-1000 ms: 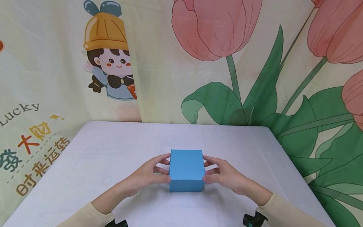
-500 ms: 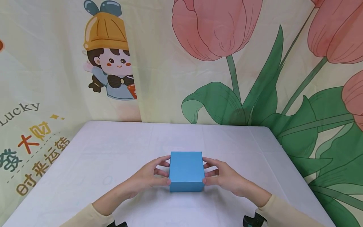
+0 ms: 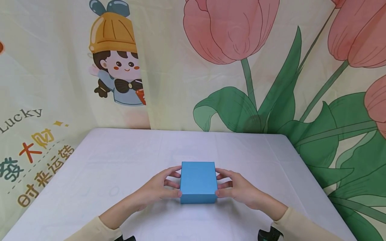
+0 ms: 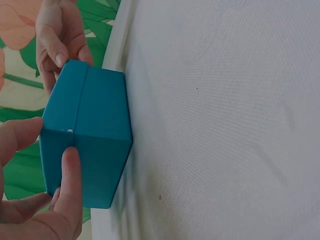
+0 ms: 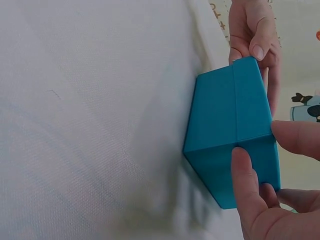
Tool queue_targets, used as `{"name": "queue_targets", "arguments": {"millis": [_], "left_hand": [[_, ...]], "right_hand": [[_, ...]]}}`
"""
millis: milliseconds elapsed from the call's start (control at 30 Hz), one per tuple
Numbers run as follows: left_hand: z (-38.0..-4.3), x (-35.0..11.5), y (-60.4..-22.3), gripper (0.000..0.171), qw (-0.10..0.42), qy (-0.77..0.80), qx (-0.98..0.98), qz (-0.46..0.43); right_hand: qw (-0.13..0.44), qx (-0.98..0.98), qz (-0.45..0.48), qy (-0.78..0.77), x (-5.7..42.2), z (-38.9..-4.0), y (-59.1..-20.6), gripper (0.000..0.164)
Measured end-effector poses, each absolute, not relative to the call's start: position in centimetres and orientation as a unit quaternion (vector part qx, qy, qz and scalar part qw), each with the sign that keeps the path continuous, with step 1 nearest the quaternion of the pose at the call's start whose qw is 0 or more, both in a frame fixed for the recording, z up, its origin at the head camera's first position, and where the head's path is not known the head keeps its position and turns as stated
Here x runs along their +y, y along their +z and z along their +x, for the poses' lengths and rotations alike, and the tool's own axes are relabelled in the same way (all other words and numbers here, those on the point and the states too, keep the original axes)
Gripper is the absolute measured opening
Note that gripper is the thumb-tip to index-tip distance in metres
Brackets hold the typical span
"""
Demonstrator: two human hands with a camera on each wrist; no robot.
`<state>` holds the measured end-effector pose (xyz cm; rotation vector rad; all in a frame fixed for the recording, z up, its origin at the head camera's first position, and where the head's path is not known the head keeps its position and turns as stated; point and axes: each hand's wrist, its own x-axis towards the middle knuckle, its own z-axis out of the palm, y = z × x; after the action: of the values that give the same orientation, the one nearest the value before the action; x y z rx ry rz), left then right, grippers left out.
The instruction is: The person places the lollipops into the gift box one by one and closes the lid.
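A blue lidded box [image 3: 198,179] stands on the white-covered table, its lid down over the base. In the left wrist view a seam runs round the box between the lid [image 4: 61,102] and the deeper base [image 4: 102,107]. My left hand [image 3: 159,185] holds it from the left side, with the thumb at the seam near the front corner and the fingers bent along the side. From the opposite side my right hand [image 3: 241,187] holds it the same way, its thumb at the seam in the right wrist view. What the box contains is hidden.
The white tablecloth [image 3: 135,150] covers the tabletop round the box. Behind the table hangs a printed backdrop [image 3: 169,67] with tulips and a cartoon figure. A black wrist strap mount [image 3: 269,233] shows by the right sleeve.
The top of the box has come down slightly, as the lid sank lower over the base. Both hands moved down a little with it and kept their places at the sides.
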<state>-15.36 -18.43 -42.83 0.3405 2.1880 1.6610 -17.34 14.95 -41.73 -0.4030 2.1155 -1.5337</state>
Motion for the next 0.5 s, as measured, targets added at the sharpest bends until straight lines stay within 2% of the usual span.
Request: {"name": "queue_targets", "arguments": {"millis": [500], "left_hand": [[-15.44, -18.41, -43.12, 0.094, 0.186, 0.586, 0.779, 0.123]], "right_hand": [[0.249, 0.772, -0.138, -0.568, 14.91, -17.42, -42.21, 0.087]]}}
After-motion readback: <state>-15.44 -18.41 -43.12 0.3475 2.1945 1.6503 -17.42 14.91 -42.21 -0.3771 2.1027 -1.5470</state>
